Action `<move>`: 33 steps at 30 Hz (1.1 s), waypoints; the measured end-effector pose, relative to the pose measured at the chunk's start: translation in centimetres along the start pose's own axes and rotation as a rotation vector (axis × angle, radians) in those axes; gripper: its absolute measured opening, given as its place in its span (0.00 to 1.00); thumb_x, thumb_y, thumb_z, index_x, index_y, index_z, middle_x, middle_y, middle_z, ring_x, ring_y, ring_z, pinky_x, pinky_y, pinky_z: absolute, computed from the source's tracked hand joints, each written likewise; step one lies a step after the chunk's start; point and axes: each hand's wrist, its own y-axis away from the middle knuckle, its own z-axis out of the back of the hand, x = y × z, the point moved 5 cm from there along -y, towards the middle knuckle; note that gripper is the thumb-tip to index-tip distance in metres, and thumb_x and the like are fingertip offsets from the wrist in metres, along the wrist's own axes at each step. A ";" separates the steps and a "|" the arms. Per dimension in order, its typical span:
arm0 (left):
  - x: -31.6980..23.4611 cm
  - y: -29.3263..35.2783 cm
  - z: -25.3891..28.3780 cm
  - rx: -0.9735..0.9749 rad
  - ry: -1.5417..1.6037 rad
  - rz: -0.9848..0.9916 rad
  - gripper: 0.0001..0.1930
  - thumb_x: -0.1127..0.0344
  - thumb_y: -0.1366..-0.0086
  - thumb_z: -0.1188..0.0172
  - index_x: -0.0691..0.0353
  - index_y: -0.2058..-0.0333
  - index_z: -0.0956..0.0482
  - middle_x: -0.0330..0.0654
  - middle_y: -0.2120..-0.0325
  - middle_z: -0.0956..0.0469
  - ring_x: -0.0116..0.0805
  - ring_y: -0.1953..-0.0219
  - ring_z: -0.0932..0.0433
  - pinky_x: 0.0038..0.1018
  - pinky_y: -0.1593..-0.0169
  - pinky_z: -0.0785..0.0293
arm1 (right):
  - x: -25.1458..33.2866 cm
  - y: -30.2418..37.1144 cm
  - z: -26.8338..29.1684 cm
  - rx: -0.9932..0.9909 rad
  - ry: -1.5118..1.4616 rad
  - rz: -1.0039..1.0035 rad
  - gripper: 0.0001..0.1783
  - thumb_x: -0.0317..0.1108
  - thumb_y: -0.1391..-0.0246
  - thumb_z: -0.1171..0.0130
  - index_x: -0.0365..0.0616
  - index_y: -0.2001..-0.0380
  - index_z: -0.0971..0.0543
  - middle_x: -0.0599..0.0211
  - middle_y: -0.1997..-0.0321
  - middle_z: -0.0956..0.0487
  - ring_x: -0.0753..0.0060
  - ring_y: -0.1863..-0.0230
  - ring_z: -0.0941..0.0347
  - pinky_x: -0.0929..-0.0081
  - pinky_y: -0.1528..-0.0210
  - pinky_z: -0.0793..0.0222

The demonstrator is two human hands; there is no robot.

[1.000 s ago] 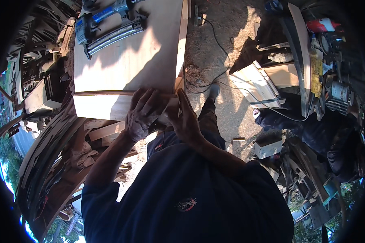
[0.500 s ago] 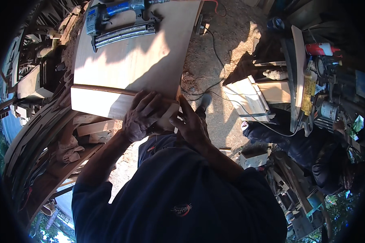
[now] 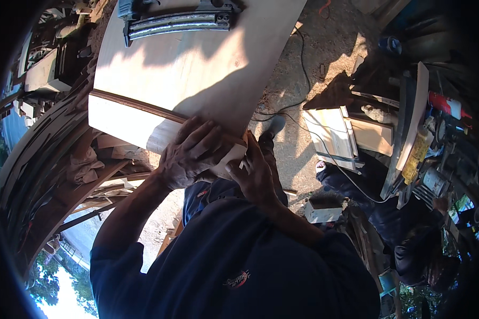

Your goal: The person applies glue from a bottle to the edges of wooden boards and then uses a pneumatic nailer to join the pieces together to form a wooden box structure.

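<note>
A pale wooden panel (image 3: 159, 69) lies in front of me, partly in sunlight. Along its near edge runs a narrower pale board (image 3: 123, 126), with a dark gap line between the two. My left hand (image 3: 192, 153) is closed over this board near its right end, fingers bent across the top and thumb side hidden. At the right corner, my right hand (image 3: 254, 173) grips the board's end, its fingers along the outer side and the thumb toward me. A pneumatic nail gun (image 3: 178, 24), blue and grey, rests on the far part of the panel, cut off by the frame's top.
Stacked curved wood strips (image 3: 42, 138) fill the left side. To the right, a co-worker in dark clothes (image 3: 410, 212) sits near a wooden assembly (image 3: 332, 135). A red and white bottle (image 3: 445, 105) lies beyond. A dark cable (image 3: 304, 58) crosses the dusty floor.
The view has shifted, so the panel and nail gun sit higher in the picture and the panel looks turned slightly. Both hands keep their hold at the board's right end.
</note>
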 end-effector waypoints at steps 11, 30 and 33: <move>-0.2 -0.3 -0.9 -0.066 -0.134 -0.012 0.28 0.47 0.49 0.35 0.42 0.47 0.22 0.41 0.43 0.31 0.43 0.36 0.32 0.52 0.33 0.31 | -0.1 0.4 -0.2 0.019 0.240 0.093 0.59 0.32 0.46 0.30 0.31 0.25 0.61 0.35 0.22 0.53 0.46 0.21 0.53 0.57 0.24 0.48; -0.1 -0.1 -1.6 -0.111 -0.214 -0.085 0.35 0.42 0.55 0.29 0.42 0.46 0.24 0.40 0.45 0.30 0.42 0.38 0.31 0.51 0.36 0.29 | 9.7 -5.4 8.5 0.085 0.594 0.402 0.36 0.37 0.46 0.28 0.34 0.38 0.31 0.47 0.46 0.24 0.53 0.49 0.22 0.60 0.50 0.22; -0.3 -0.4 -0.4 -0.104 -0.255 -0.085 0.45 0.36 0.64 0.29 0.44 0.44 0.26 0.41 0.44 0.30 0.44 0.38 0.31 0.52 0.35 0.30 | 19.2 -11.2 7.9 -0.075 0.785 0.871 0.27 0.31 0.46 0.31 0.32 0.45 0.25 0.48 0.51 0.22 0.49 0.49 0.22 0.60 0.48 0.23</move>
